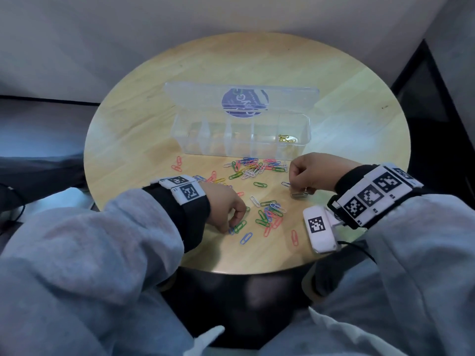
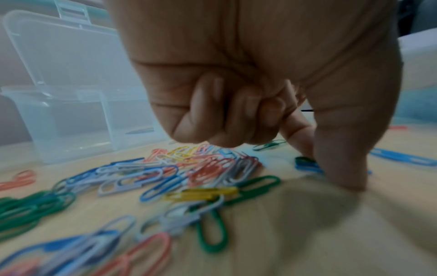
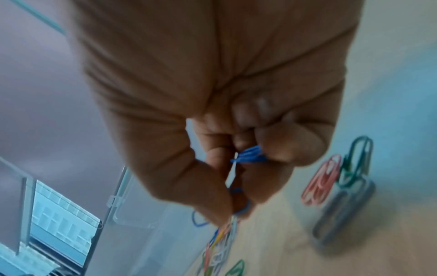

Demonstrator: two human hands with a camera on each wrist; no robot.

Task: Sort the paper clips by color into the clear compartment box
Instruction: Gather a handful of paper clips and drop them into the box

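The clear compartment box [image 1: 241, 148] stands open mid-table, lid [image 1: 203, 98] tilted back, with yellow clips [image 1: 286, 138] in its rightmost compartment. Loose coloured paper clips [image 1: 257, 167] lie in front of it, and another cluster [image 1: 271, 214] lies nearer me. My left hand [image 1: 232, 226] is down on the table, thumb and forefinger pinching a blue clip [image 2: 306, 165] that lies flat, the other fingers curled. My right hand [image 1: 293, 187] hovers just right of the piles, holding blue clips [image 3: 250, 156] in its curled fingers and pinching another blue clip [image 3: 238, 207] at its tips.
The round wooden table [image 1: 257, 68] has bare wood behind and beside the box. Single clips lie apart: red ones [image 1: 294, 237] near the front edge, a blue one [image 1: 246, 238], pink ones [image 1: 177, 164] at left. A pale clip [image 1: 299, 194] lies under my right hand.
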